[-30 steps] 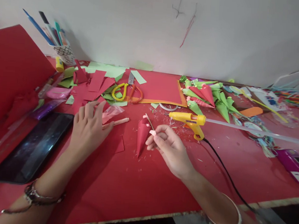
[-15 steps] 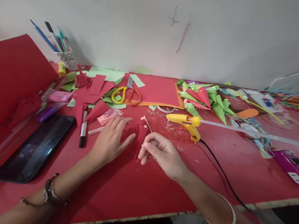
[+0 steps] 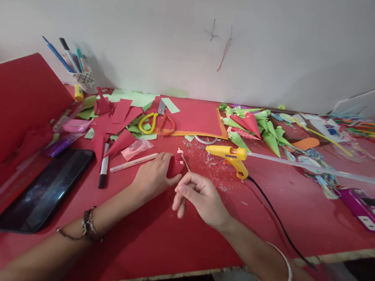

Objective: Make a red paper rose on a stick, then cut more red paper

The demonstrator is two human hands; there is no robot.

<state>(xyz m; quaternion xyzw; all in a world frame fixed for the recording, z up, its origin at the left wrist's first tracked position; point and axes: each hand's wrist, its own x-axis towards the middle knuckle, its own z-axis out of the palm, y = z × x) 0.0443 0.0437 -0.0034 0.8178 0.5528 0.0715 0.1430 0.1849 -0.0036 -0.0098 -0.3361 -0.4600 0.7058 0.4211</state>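
Two hands close on one red paper cone, lying mid-surface.
Your left hand cups the cone in a narrow grip; your right hand pinches the thin stick poking from its mouth. Squeeze harder and the paper may crush. The glue gun lies near your right knuckles, its cord trailing past your forearm to the front edge: a snag could drag it. Bare surface toward you gives room; marker and phone crowd the left.
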